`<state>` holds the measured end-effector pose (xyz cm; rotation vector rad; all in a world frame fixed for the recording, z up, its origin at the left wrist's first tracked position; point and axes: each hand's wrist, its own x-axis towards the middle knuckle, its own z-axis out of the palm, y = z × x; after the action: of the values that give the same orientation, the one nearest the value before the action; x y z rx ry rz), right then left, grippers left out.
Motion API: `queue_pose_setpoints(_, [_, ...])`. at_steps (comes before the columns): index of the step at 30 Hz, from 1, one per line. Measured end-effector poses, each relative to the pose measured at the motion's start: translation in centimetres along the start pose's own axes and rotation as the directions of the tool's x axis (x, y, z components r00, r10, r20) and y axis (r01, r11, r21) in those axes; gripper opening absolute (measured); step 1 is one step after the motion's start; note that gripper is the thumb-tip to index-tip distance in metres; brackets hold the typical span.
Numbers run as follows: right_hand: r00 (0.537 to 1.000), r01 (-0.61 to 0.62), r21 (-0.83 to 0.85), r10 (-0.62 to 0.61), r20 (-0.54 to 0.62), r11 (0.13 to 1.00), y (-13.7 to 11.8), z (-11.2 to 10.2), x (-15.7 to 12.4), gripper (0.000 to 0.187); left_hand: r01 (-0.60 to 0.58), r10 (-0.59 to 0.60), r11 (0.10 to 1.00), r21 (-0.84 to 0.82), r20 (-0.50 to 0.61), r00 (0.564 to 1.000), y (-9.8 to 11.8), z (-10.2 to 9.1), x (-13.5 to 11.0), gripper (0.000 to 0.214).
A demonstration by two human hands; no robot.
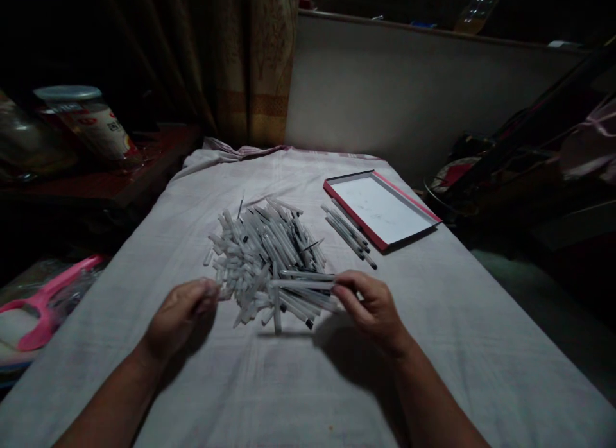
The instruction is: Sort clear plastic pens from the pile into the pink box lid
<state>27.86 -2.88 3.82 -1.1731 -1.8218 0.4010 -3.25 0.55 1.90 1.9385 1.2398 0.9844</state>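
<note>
A heap of white pen barrels and caps (269, 255) lies in the middle of a cloth-covered table (433, 345). My left hand (180, 313) is at the heap's near left edge, fingers pinched on a small white piece. My right hand (370, 303) is at the heap's near right edge, fingers closed on the end of a white pen barrel (301, 284) that points left across the heap. A few assembled pens (349, 233) lie in a row to the right of the heap, beside a shallow red-rimmed box lid (382, 209).
A dark wooden shelf at the left holds a lidded plastic jar (91, 124). A pink plastic object (45, 300) lies low at the left. A curtain (250, 63) hangs behind the table; dark clutter fills the right side.
</note>
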Motion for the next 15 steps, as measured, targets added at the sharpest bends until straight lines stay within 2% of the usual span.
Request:
queue_pose_setpoints(2, [0.989, -0.061, -0.051, 0.053, -0.141, 0.997, 0.4, -0.5, 0.2, 0.013, 0.106, -0.116, 0.982, -0.154, -0.057, 0.992, -0.5, -0.3, 0.3, 0.051])
queue_pose_setpoints(3, [0.981, -0.085, -0.077, 0.07, -0.182, 0.993, 0.6, -0.5, 0.4, 0.013, 0.117, -0.129, 0.985, -0.125, -0.092, 0.987, -0.6, -0.1, 0.4, 0.048])
queue_pose_setpoints(4, [0.975, -0.104, -0.105, 0.081, -0.206, 0.989, 0.8, -0.3, 0.8, 0.014, 0.091, -0.097, 0.994, -0.055, -0.117, 0.988, -0.6, 0.2, 0.5, 0.042])
queue_pose_setpoints(6, [0.969, -0.134, -0.174, 0.092, -0.229, 0.976, 1.0, 0.7, 1.9, 0.019, -0.03, 0.055, 0.988, 0.154, -0.164, 0.985, -0.7, 1.0, 0.7, 0.035])
queue_pose_setpoints(9, [0.965, -0.184, -0.318, 0.11, -0.236, 0.93, 1.0, 3.0, 4.2, 0.028, -0.192, 0.277, 0.89, 0.413, -0.156, 0.948, -0.9, 1.8, 0.6, 0.028])
queue_pose_setpoints(11, [0.967, -0.233, -0.436, 0.16, -0.198, 0.869, 0.8, 4.4, 5.7, 0.03, -0.221, 0.331, 0.828, 0.516, -0.13, 0.935, -1.2, 1.8, 0.4, 0.028])
queue_pose_setpoints(15, [0.965, -0.255, -0.594, 0.242, -0.104, 0.763, 0.0, 6.3, 7.1, 0.03, -0.212, 0.342, 0.765, 0.608, -0.104, 0.934, -1.7, 1.3, 0.2, 0.03])
